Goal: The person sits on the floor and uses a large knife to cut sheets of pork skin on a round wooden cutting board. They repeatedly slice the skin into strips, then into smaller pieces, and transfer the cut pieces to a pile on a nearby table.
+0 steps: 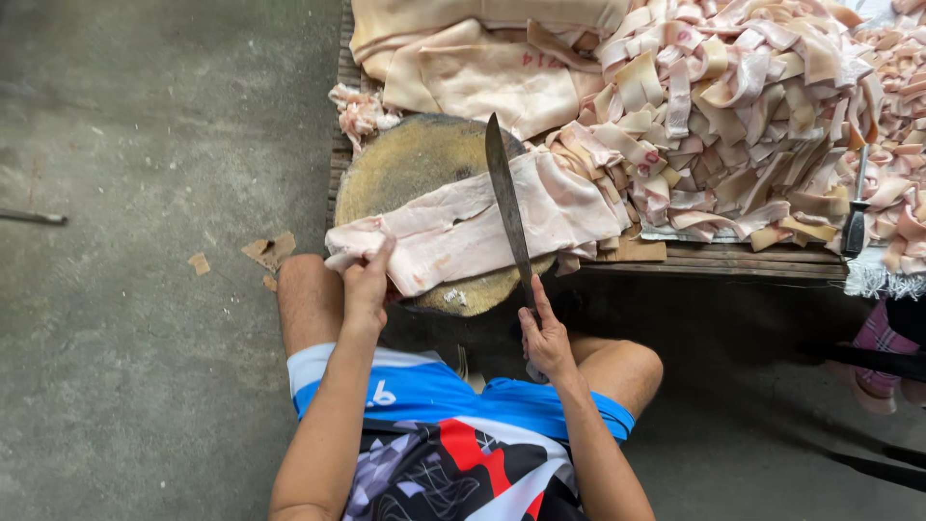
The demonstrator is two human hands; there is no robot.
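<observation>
Fingers (371, 265) of left hand (365, 289) pinching pale pink pork-skin slab (453, 232); right hand (545, 338) gripping long steel knife (508, 207), slicing being done on round wooden block (405, 164); steady downward draw judged needed.

A long, pale pink slab of pork skin (463, 232) is laid flat across a round wooden chopping block (405, 169), its left end hanging past the block's edge. A long, narrow knife (506, 203) is set across the slab, blade pointing away, tip over the block.
</observation>
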